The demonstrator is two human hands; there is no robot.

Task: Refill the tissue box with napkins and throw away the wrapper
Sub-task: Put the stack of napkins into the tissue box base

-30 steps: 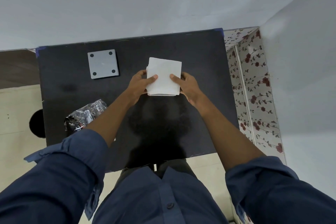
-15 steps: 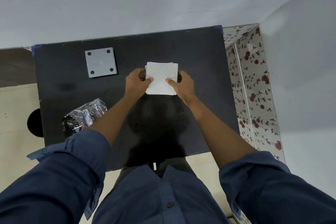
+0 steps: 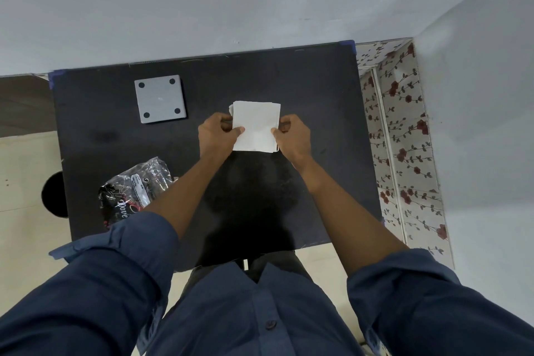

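- Wrapper is lying crumpled at the table's 8 o'clock, well apart from the hands.
- Grey plate is sitting at 11 o'clock.
- Left hand is pinching the napkins' left edge.
- Right hand is pinching their right edge.

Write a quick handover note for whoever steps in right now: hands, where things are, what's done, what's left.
Left hand and right hand: both grip the white napkin stack by its sides, over the black table.
Grey square piece, four dark dots on it: far left of the table, untouched; it may be part of the tissue box.
Wrapper: empty and crumpled at the near left edge.
Done: napkins unwrapped.
Left: load the napkins into the box, bin the wrapper.
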